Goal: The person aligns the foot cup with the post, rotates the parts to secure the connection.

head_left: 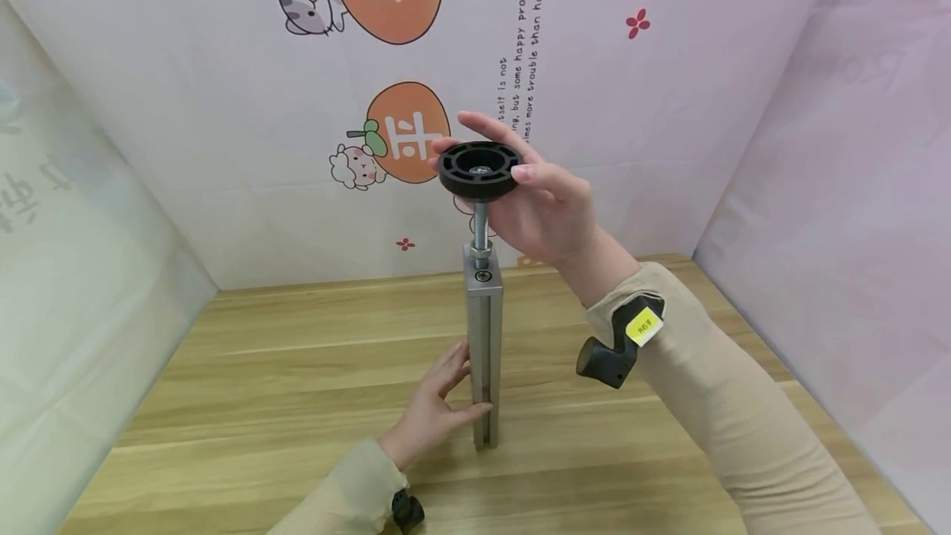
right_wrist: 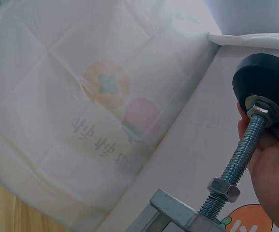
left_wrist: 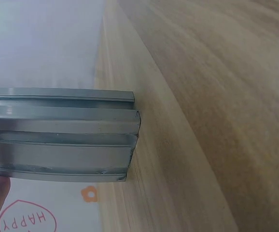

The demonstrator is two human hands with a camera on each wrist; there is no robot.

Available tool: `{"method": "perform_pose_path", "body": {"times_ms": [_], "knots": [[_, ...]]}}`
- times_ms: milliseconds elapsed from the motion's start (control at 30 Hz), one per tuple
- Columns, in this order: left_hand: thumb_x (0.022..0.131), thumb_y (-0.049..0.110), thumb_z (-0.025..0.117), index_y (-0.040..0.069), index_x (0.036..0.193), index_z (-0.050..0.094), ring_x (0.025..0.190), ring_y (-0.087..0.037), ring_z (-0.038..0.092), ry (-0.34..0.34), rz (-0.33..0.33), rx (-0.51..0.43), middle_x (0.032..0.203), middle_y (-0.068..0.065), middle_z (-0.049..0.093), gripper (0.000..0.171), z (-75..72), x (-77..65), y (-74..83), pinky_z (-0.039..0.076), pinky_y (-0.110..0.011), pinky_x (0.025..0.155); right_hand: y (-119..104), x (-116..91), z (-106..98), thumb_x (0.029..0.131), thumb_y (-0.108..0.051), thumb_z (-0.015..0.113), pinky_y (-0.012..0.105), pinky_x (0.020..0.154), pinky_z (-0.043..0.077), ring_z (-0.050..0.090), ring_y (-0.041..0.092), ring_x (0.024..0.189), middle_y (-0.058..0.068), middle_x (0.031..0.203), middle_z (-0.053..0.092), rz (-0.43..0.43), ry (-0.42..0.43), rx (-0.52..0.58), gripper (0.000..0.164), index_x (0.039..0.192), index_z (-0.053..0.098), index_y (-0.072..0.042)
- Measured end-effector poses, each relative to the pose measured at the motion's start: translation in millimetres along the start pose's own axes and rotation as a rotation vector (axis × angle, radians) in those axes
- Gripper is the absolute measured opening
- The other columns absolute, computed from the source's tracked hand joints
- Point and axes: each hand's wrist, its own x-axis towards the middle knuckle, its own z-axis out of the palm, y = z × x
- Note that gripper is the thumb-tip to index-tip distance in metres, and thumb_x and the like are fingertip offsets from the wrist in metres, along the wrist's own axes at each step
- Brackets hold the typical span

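On the wooden table (head_left: 297, 370) in the head view, the metal profile (head_left: 485, 353) stands upright, its black foot (head_left: 479, 188) uppermost on a threaded rod (head_left: 481, 220); the left hand (head_left: 434, 415) spans it low between thumb and fingers, seemingly to steady it, while the right hand (head_left: 546, 205) grips the foot's rim, spread to its width. From the left wrist, a fingertip touches the profile's side; from the right wrist, a nut (right_wrist: 223, 190) sits partway down the rod.

Bar (head_left: 483, 337) on table (head_left: 297, 362), foot (head_left: 475, 188) above
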Motion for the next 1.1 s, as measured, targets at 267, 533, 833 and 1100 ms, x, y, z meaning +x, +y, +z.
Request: {"method": "perform_pose_path", "body": {"times_ms": [267,533,833,1100], "knots": [[0.076,-0.008,0.073,0.019,0.151,0.023,0.13,0.0,0.034,-0.008,-0.02,0.003,0.145,-0.026,0.032,0.094,-0.5,1.7,2.1,0.043,-0.031,0.104,-3,-1,1,0.077,-0.019,0.073,0.025,0.077,0.048,0.046,0.026,0.113,0.014,0.124,0.047,0.019,0.098,-0.061,0.056,0.126,0.047,-0.015],[0.076,-0.009,0.072,0.021,0.151,0.022,0.13,0.001,0.032,-0.002,-0.019,-0.004,0.145,-0.027,0.03,0.095,-0.6,-0.1,3.0,0.042,-0.027,0.104,-5,-3,0,0.074,-0.022,0.081,0.027,0.084,0.049,0.054,0.025,0.106,0.01,0.123,0.055,0.018,0.183,-0.18,0.07,0.132,0.042,-0.014],[0.077,-0.008,0.072,0.017,0.151,0.022,0.131,0.0,0.034,-0.011,-0.011,-0.003,0.146,-0.021,0.032,0.092,-0.7,1.4,3.5,0.043,-0.031,0.104,-10,-7,8,0.08,-0.004,0.064,0.027,0.09,0.051,0.056,0.023,0.108,0.011,0.122,0.056,0.018,0.266,-0.301,0.055,0.13,0.041,-0.008],[0.078,-0.007,0.072,0.019,0.151,0.021,0.131,0.0,0.032,-0.016,-0.033,-0.001,0.144,-0.028,0.03,0.093,0.1,0.9,3.2,0.042,-0.029,0.105,-16,-5,21,0.078,0.014,0.053,0.024,0.087,0.053,0.057,0.021,0.104,0.008,0.12,0.053,0.054,0.416,-0.473,0.057,0.13,0.041,-0.008]]}}
